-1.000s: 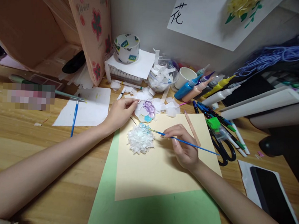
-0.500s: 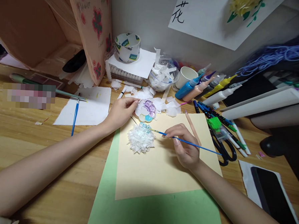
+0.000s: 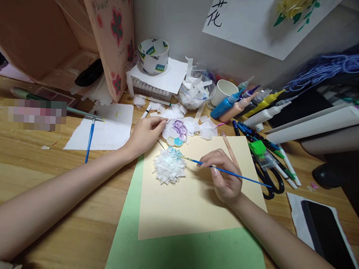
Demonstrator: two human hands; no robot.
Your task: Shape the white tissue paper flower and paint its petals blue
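Note:
A white, ruffled paper flower point(image 3: 169, 170) lies on a cream sheet point(image 3: 193, 215), its far edge tinted light blue. My right hand point(image 3: 224, 175) is closed around a thin blue paintbrush point(image 3: 243, 178), whose tip meets the blue-tinted petals. Just beyond the flower, my left hand point(image 3: 148, 133) pinches the left rim of a small flower-shaped paint palette point(image 3: 169, 130). Purple and blue paint show in the palette's wells. Under the cream sheet is a larger green sheet point(image 3: 185, 259).
White paper scraps point(image 3: 208, 130) surround a clear bowl point(image 3: 193, 97) at the back. Paint bottles point(image 3: 224, 104), a paper cup point(image 3: 226, 92), pens and black-handled scissors point(image 3: 276, 181) line the right. Another brush point(image 3: 90, 138) rests on white paper at left; a phone point(image 3: 327, 234) lies at right.
My right hand and the paintbrush have shifted slightly to the right, the tip staying at the flower's far edge. My left hand and the palette look unmoved.

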